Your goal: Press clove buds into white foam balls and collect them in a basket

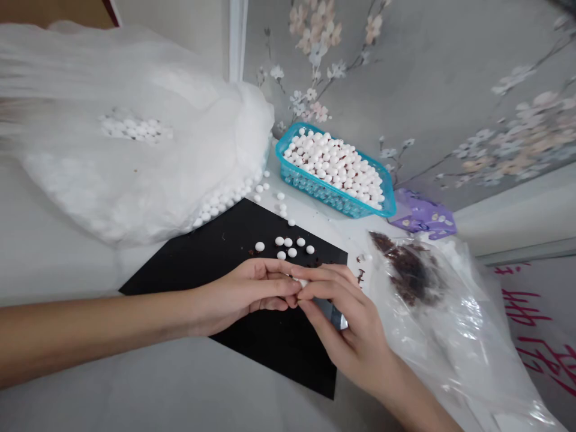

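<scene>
My left hand (252, 294) and my right hand (351, 315) meet over a black sheet (288, 354), fingertips pinched together. Between them a small white ball (303, 282) shows in part, with fingers of both hands closed on it. Whether anything else is held there is hidden. Just beyond my fingers, several loose white balls (292, 252) lie on the sheet, with small dark brown pieces (317, 262) near them.
A turquoise basket (335, 201) heaped with white balls stands at the back. On the left bulges a big translucent bag (135, 180) of white balls. To the right lies a clear plastic bag (454, 336) containing brown pieces, with a purple packet (425, 213) behind.
</scene>
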A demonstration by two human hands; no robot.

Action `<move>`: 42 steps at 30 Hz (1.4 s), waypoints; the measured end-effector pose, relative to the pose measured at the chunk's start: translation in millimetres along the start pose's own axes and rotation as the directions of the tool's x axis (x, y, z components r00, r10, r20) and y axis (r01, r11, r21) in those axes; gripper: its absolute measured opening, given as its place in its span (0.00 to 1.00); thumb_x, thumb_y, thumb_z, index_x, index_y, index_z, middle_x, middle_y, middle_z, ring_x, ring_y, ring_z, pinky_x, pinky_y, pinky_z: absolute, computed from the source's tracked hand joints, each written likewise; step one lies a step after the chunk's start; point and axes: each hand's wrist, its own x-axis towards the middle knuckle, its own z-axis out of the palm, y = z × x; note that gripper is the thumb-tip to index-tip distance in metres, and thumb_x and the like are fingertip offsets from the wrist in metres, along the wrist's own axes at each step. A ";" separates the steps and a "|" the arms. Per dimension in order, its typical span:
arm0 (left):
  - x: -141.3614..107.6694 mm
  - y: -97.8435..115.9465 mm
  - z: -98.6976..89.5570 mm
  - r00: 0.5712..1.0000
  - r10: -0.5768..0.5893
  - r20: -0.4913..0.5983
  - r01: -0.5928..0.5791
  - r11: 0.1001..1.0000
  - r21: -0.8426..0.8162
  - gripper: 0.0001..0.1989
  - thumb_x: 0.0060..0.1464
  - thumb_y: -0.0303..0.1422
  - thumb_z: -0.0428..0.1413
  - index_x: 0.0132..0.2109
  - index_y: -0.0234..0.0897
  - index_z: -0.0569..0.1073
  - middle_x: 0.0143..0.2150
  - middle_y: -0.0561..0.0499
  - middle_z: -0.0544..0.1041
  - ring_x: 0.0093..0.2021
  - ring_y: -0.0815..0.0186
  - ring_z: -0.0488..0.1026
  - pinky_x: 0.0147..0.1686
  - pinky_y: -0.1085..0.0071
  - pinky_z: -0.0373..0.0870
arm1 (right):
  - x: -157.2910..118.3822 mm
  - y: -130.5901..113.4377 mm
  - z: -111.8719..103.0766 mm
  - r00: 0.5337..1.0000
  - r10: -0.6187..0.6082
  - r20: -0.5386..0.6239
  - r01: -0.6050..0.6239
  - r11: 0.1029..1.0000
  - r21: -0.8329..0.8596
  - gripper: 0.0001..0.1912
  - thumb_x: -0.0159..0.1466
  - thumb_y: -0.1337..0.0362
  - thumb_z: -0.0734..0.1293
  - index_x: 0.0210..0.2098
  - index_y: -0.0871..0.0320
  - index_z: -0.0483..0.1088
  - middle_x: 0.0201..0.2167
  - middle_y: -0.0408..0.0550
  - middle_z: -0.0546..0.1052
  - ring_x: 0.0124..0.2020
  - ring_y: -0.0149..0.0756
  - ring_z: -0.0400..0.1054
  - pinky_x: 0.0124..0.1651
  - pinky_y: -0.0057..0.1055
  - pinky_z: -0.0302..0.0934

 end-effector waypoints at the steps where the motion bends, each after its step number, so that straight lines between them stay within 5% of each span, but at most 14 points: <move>1: 0.0 -0.8 -0.9 1.000 -0.009 0.008 0.009 1.000 -0.021 0.08 0.50 0.32 0.59 0.39 0.37 0.76 0.28 0.56 0.74 0.29 0.77 0.69 0.33 0.82 0.66 | -0.3 -0.4 -0.5 1.000 -0.001 0.004 0.001 1.000 0.000 0.09 0.61 0.73 0.62 0.38 0.53 0.65 0.41 0.47 0.75 0.42 0.37 0.67 0.47 0.41 0.61; 6: 0.5 -5.2 -6.4 0.995 -0.050 0.081 0.056 0.996 -0.076 0.05 0.49 0.31 0.60 0.35 0.38 0.78 0.29 0.57 0.77 0.30 0.79 0.71 0.34 0.85 0.68 | -2.4 -4.6 -5.4 0.999 0.018 0.035 -0.018 1.000 0.011 0.09 0.61 0.74 0.62 0.38 0.53 0.65 0.38 0.46 0.76 0.48 0.39 0.64 0.48 0.40 0.60; 13: 1.0 -4.1 -7.6 0.988 -0.102 0.112 0.109 0.993 -0.055 0.04 0.49 0.31 0.61 0.35 0.39 0.77 0.33 0.56 0.79 0.29 0.80 0.73 0.33 0.86 0.69 | -1.4 -4.2 -8.1 0.962 0.029 -0.272 -0.063 0.991 -0.116 0.09 0.60 0.74 0.63 0.36 0.54 0.66 0.33 0.47 0.70 0.37 0.37 0.66 0.37 0.36 0.61; 26: 1.6 -8.0 -7.7 0.994 -0.075 0.080 0.081 0.993 -0.082 0.05 0.47 0.33 0.62 0.33 0.37 0.77 0.30 0.56 0.78 0.28 0.79 0.71 0.33 0.84 0.67 | -6.2 0.7 1.9 0.977 -0.138 -0.164 0.109 0.979 -0.170 0.14 0.57 0.77 0.64 0.41 0.59 0.66 0.35 0.49 0.71 0.36 0.35 0.66 0.37 0.35 0.63; 42: 2.6 -7.9 -7.2 0.998 -0.066 0.015 0.067 0.990 -0.122 0.04 0.45 0.31 0.63 0.31 0.36 0.78 0.26 0.57 0.76 0.26 0.79 0.70 0.29 0.86 0.67 | -4.9 1.9 1.3 0.976 -0.160 -0.147 0.150 0.986 -0.078 0.17 0.55 0.79 0.67 0.42 0.62 0.67 0.35 0.51 0.72 0.36 0.34 0.67 0.37 0.32 0.66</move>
